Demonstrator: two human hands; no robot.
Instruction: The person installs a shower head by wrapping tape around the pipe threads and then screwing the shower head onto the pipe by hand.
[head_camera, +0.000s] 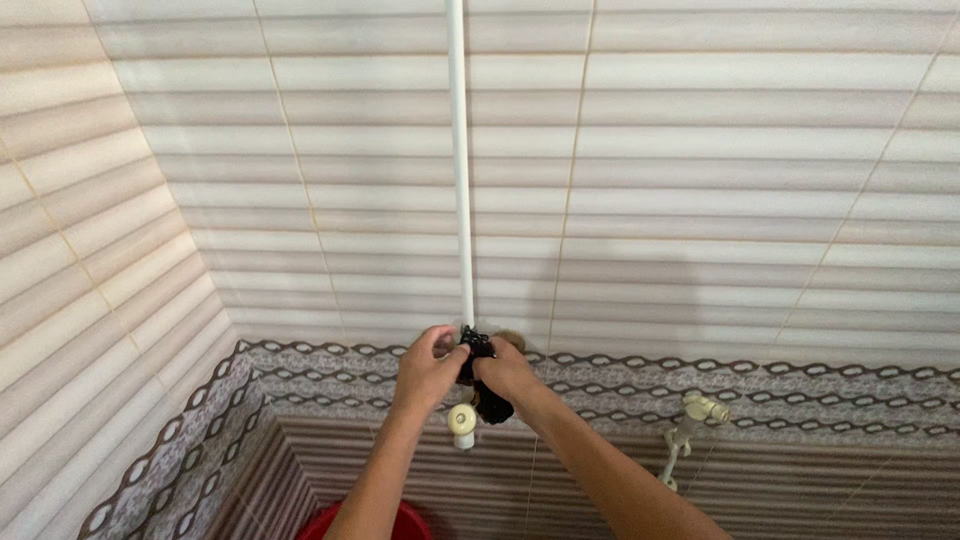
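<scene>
You're working both hands up at the bottom of the thin white vertical pipe (459, 160) that's running down the beige striped tile wall (700, 150), right where it's meeting the patterned border band (820, 385). The thing you're handling is a small black fitting (478, 345), sitting at the pipe's lower end, just above the cream round-handled tap (462, 420).

Your left hand (428, 368) is curling around the fitting from the left side, fingers closed and thumb up near the pipe, though I can't tell how firmly that grip is actually biting. Your right hand (505, 372) is pinching it from the right, grip closed on the black piece, with more dark material hanging just below your knuckles.

Honest take: you're looking to do this well if you're keeping one hand bracing the pipe so it isn't flexing, and letting the other do the turning or tightening. Staying square to the pipe seems smart too, so nothing's going on crooked.

Off to the right, a second cream wall tap (690, 420) is sticking out, well apart from your hands. A red round bucket (405, 522) is peeking in at the bottom edge below your left forearm.
</scene>
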